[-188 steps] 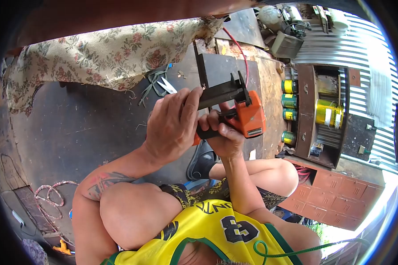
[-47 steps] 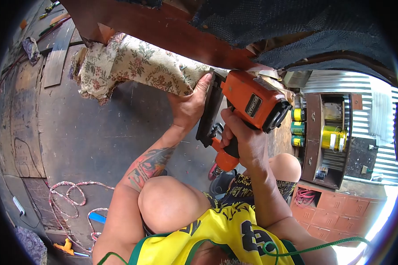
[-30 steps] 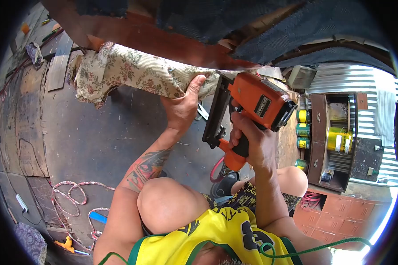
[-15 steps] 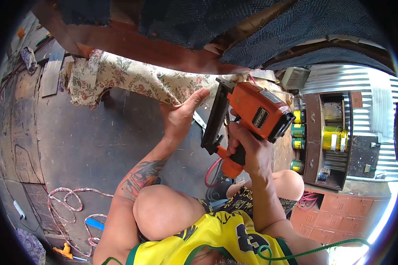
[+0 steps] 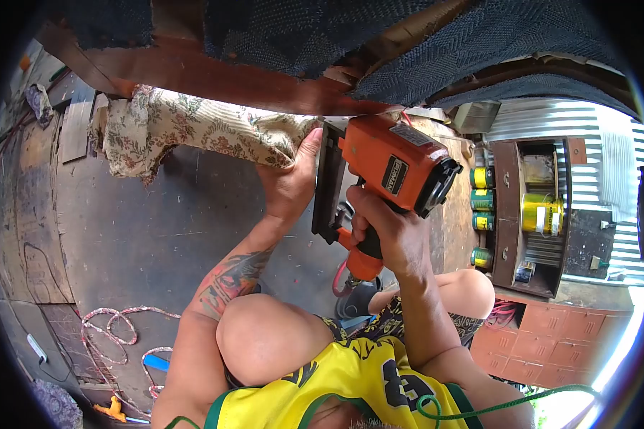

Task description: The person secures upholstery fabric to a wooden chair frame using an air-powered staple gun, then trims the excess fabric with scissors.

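My right hand [image 5: 383, 232] grips the handle of an orange staple gun [image 5: 390, 168], its black nose pointing up against a reddish wooden frame rail [image 5: 215, 79]. My left hand [image 5: 290, 182] presses floral fabric [image 5: 193, 129] up against the underside of that rail, right beside the gun's black magazine [image 5: 325, 186]. Dark blue woven upholstery [image 5: 436, 36] covers the furniture above the rail. A red air hose [image 5: 338, 275] hangs from the gun's handle.
A dark worn floor [image 5: 136, 214] lies below. A pink and white cord [image 5: 114, 325] is coiled at lower left. At right stands a brown shelf [image 5: 508, 207] with yellow and green cans [image 5: 483, 200], with corrugated metal sheet [image 5: 608, 164] behind it. My bare knee [image 5: 265, 336] sits low in view.
The staple gun has moved up and left, closing on the rail beside my left hand. My left hand has shifted its hold on the floral fabric, pressing it closer to the gun.
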Action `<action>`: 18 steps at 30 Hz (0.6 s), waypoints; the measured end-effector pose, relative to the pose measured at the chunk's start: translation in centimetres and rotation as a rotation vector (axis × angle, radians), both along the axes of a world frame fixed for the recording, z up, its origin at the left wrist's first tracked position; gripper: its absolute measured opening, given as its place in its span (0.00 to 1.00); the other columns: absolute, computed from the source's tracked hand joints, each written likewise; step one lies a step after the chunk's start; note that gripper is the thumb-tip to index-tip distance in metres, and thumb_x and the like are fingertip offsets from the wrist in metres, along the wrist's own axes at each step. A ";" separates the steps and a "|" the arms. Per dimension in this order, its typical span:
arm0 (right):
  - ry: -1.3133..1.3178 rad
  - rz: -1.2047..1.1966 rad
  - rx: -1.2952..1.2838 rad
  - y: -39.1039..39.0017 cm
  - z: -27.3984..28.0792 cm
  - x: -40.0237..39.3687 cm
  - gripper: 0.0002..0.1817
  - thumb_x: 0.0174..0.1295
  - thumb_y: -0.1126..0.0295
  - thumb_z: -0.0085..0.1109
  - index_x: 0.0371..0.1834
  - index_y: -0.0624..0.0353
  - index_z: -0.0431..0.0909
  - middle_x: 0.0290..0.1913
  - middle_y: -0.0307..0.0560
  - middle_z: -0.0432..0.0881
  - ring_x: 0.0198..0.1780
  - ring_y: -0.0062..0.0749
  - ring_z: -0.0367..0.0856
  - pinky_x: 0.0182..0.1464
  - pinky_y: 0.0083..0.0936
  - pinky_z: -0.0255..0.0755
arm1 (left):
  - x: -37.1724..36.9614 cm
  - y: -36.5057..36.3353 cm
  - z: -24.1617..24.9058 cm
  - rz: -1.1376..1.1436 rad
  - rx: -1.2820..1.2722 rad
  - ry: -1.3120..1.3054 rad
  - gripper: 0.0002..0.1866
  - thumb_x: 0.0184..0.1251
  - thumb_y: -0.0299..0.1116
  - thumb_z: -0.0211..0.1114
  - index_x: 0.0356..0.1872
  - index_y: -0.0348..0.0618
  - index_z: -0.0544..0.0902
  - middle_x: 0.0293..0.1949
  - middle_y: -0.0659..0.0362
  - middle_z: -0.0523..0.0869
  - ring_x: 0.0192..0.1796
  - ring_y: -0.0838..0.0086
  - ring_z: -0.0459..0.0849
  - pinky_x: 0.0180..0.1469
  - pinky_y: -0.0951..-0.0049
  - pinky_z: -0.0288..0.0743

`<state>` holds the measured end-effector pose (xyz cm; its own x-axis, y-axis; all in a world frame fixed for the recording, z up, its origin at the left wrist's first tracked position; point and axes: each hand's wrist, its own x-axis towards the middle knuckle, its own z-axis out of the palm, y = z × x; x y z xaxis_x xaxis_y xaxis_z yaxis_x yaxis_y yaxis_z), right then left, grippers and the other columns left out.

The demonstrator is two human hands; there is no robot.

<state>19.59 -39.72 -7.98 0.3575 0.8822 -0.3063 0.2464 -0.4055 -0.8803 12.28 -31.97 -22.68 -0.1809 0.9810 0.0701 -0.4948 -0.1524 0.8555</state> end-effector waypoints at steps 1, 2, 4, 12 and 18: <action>-0.004 0.007 -0.011 0.0 -0.1 0.0 0.06 0.65 0.72 0.66 0.38 0.63 0.80 0.20 0.37 0.79 0.19 0.20 0.78 0.23 0.22 0.70 | 0.0 0.1 0.0 -0.001 -0.002 -0.001 0.10 0.73 0.25 0.70 0.51 0.35 0.84 0.47 0.61 0.88 0.46 0.78 0.85 0.51 0.75 0.79; -0.005 0.007 -0.011 0.1 -0.2 0.0 0.06 0.65 0.72 0.66 0.38 0.63 0.80 0.20 0.37 0.79 0.19 0.20 0.78 0.23 0.22 0.70 | 0.1 0.2 0.1 0.020 0.000 -0.009 0.09 0.72 0.25 0.71 0.49 0.35 0.85 0.44 0.61 0.89 0.44 0.78 0.85 0.48 0.74 0.79; -0.011 -0.001 -0.013 0.0 -0.3 0.0 0.06 0.65 0.73 0.66 0.39 0.63 0.80 0.19 0.37 0.79 0.19 0.20 0.78 0.23 0.22 0.71 | 0.0 0.1 0.0 0.041 -0.002 -0.020 0.08 0.71 0.24 0.71 0.47 0.36 0.85 0.42 0.61 0.90 0.42 0.78 0.86 0.46 0.74 0.79; 0.040 -0.059 0.038 0.1 -0.5 -0.6 0.05 0.65 0.73 0.65 0.38 0.64 0.80 0.18 0.37 0.77 0.17 0.21 0.76 0.22 0.24 0.71 | -0.3 0.5 -0.6 0.009 0.032 0.032 0.09 0.69 0.25 0.73 0.48 0.35 0.85 0.41 0.60 0.90 0.42 0.77 0.86 0.46 0.72 0.79; 0.064 -0.085 0.038 0.4 -0.7 -0.8 0.05 0.65 0.73 0.65 0.37 0.63 0.80 0.19 0.38 0.77 0.18 0.22 0.75 0.23 0.25 0.70 | -0.3 0.4 -0.3 0.012 0.028 0.041 0.09 0.69 0.25 0.73 0.47 0.36 0.86 0.41 0.59 0.91 0.42 0.75 0.88 0.47 0.72 0.80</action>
